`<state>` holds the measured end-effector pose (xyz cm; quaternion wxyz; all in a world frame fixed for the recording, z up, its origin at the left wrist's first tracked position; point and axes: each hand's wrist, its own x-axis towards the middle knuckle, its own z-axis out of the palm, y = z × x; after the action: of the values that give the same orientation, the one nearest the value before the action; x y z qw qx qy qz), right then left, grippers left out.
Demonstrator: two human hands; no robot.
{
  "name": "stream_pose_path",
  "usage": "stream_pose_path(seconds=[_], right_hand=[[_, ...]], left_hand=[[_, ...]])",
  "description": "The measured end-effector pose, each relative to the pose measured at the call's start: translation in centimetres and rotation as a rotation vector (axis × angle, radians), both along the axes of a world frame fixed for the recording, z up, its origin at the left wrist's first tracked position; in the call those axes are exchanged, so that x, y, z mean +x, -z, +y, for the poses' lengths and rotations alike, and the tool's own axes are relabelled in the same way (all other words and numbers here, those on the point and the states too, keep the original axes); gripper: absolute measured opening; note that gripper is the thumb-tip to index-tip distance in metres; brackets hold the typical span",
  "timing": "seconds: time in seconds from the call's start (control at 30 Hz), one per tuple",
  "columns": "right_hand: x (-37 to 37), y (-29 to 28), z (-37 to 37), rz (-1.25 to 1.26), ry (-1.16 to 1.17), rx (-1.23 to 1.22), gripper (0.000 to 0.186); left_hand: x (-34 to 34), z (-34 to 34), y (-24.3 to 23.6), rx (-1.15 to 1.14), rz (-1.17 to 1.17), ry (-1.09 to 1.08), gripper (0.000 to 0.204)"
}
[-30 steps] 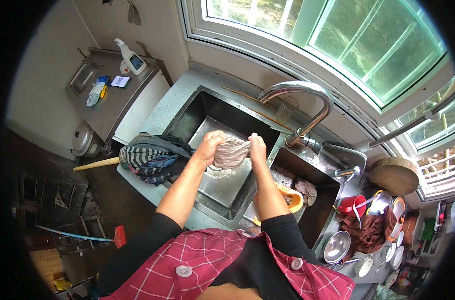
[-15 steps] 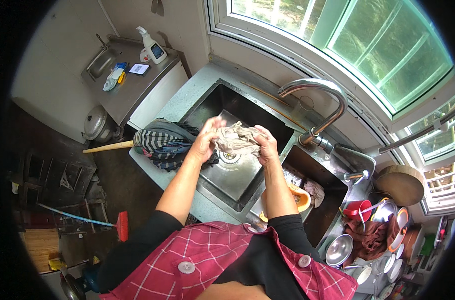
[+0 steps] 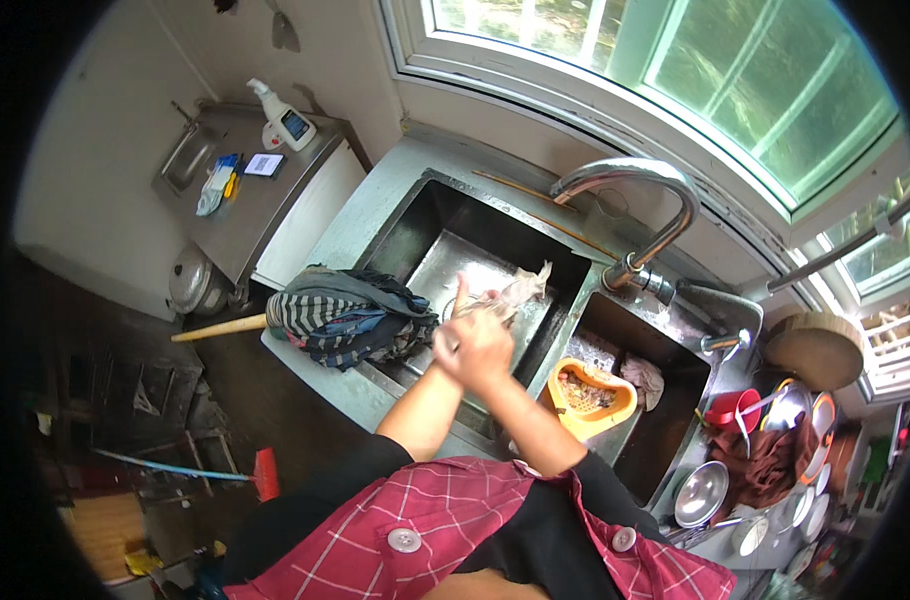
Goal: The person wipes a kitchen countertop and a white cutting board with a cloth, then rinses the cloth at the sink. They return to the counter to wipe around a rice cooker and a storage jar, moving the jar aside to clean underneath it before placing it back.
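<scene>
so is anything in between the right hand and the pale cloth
No separate object visibly stands between the right hand and the pale cloth over the left basin. The hands overlap, though, so whether the left hand comes partly between can't be told.

Bare forearms converge, right grip (blurred) overlapping left grip.

blurred right fingers, half-hidden left fingers, partly covered cloth

A kitchen, shown by sinks, faucet and bowls.
</scene>
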<state>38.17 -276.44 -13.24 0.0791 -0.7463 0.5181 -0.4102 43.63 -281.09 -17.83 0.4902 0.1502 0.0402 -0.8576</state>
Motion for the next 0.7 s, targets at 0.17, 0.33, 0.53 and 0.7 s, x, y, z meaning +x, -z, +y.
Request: stream_pose_path(seconds=[0.17,0.33,0.53,0.7], right_hand=[[-6.0,3.5,-10.5,-0.413,0.349,0.631,0.039],[-0.5,3.0,-4.7,-0.29,0.308,0.507,0.031],[-6.1,6.5,-10.6,-0.323,0.445,0.748,0.03],[-7.1,7.0,-11.3,-0.325,0.296,0.709,0.032]], left_hand=[[-3.0,-2.0,2.3,0.215,-0.477,-0.112,0.025],[1.9,-4.2,6.9,-0.155,-0.244,0.041,0.021],[-2.5,-2.0,5.1,0.136,-0.474,0.001,0.015],[0.5,-4.2,1.1,0.002,-0.516,0.131,0.036]])
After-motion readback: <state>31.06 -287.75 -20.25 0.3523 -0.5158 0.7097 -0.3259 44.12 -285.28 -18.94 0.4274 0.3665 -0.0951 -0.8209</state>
